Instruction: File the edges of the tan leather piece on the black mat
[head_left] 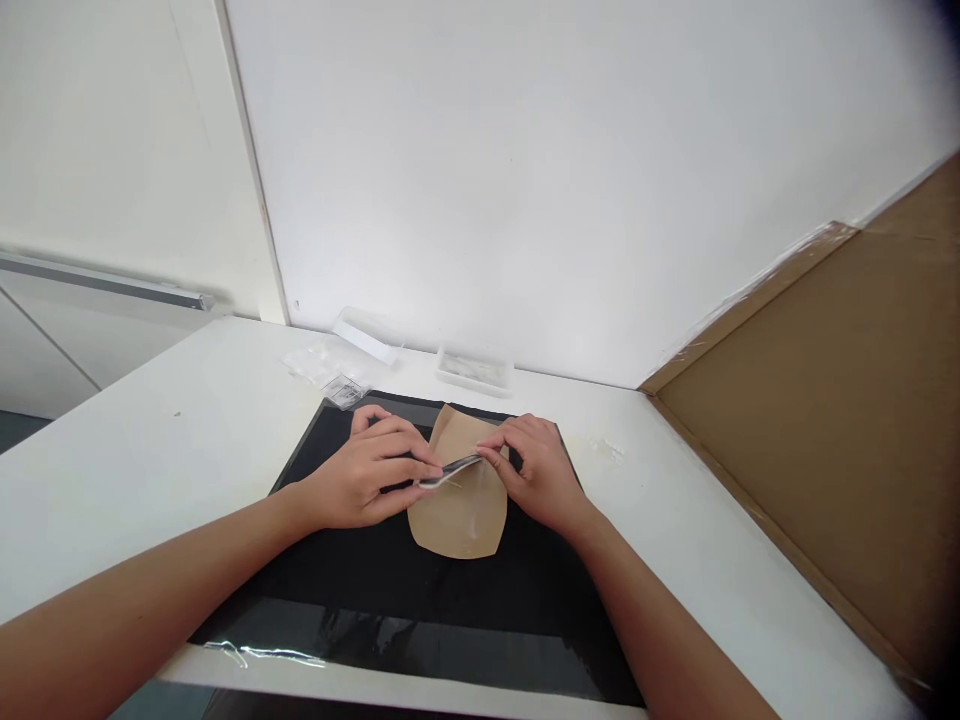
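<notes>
A small flat strip (452, 470), dark on top with a pale edge, is held between my two hands above a tan paper piece (457, 525). My left hand (375, 468) pinches its left end between thumb and fingers. At the right end, the thumb and index finger of my right hand (531, 468) are closed on it. The tan piece has a curved lower edge and lies on a black mat (420, 600). What the strip is cannot be made out.
Behind the mat on the white table (217, 400) are clear plastic bags (322, 362), an angled clear container (367, 335) and a shallow clear tray (474, 371). Small clear bits (607, 450) lie right of the mat. A cardboard panel (840, 400) stands at the right.
</notes>
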